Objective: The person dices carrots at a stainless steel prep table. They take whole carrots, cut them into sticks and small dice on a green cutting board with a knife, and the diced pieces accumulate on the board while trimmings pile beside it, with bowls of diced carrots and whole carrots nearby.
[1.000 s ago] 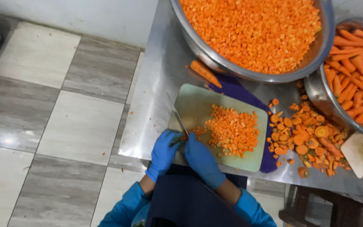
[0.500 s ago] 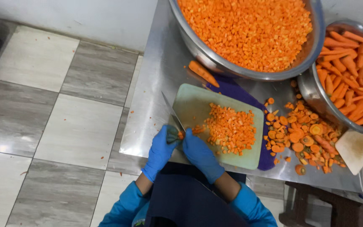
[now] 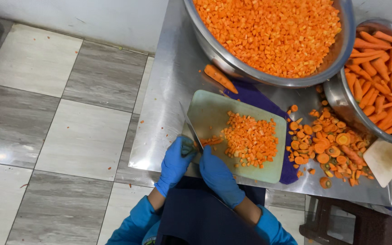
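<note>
The left hand (image 3: 175, 163), in a blue glove, was clamped around the handle of a steel-bladed knife (image 3: 191, 128), whose blade ran up and away from the knuckles over the near-left part of the pale green plastic cutting board (image 3: 214, 109). Just beside it, to its right, the right hand (image 3: 218, 174), also blue-gloved, lay with its fingers drawn together and pressed down on a few orange carrot strips (image 3: 212, 141) at the blade's edge; how firmly it gripped them could not be told. Compared with the picture 0.5 seconds earlier, both hands kept the same place at the board's near edge, and the blade seemed to stand a little closer to the strips, though the camera had also shifted slightly.

Just beyond the right hand's fingertips lay a heap of small diced carrot cubes (image 3: 249, 138) on the middle of the board, unchanged from before. Farther to the right of that hand, off the board and on a purple cloth (image 3: 255, 97) and the steel table (image 3: 159, 100), sat a scatter of carrot rounds and trimmings (image 3: 327, 147). Well beyond both hands stood a large steel bowl (image 3: 346, 41) full of diced carrot, with 1 whole peeled carrot (image 3: 220, 78) lying against its near-left rim. To the far right a 2nd steel bowl (image 3: 336, 97) held peeled carrot sticks, and a white board (image 3: 386, 161) rested by its near side.
</note>
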Tool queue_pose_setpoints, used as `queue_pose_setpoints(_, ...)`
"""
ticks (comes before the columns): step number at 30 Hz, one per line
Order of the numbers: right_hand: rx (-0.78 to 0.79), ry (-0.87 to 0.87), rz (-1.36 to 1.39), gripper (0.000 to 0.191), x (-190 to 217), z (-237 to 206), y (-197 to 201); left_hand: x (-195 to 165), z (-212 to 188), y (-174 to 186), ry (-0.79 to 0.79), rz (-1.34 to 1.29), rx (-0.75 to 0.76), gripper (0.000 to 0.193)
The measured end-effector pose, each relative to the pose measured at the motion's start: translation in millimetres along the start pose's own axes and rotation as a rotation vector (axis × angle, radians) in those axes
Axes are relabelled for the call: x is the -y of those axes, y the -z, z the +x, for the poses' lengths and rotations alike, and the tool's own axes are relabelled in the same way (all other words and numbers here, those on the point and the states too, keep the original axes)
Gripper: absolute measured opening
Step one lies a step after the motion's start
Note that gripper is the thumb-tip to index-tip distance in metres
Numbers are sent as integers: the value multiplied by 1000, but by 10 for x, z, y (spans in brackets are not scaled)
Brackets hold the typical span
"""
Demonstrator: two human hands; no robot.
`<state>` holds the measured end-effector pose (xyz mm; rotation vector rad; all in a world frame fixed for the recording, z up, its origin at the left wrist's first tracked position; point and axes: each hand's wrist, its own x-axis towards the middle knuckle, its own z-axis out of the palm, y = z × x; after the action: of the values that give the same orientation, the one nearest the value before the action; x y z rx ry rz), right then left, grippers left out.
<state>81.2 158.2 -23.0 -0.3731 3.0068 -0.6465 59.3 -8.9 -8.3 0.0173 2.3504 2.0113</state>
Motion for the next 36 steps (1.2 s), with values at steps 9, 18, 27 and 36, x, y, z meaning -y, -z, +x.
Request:
queue_pose_setpoints(9, -78, 246, -370, 48, -33, -98, -64, 93, 13, -52, 65, -55, 28, 28)
queue_pose_setpoints(18, 173, -378, 388, 39, -252, 139, 218, 89, 47, -90, 63, -21, 9, 28)
queue_pose_setpoints(27, -72, 298, 29, 47, 52, -212, 25, 64, 34, 85, -182, -124, -237, 33)
queue_pose_setpoints(36, -178, -293, 428, 17, -229, -262, 570, -370, 922, 39, -628, 484, -34, 35)
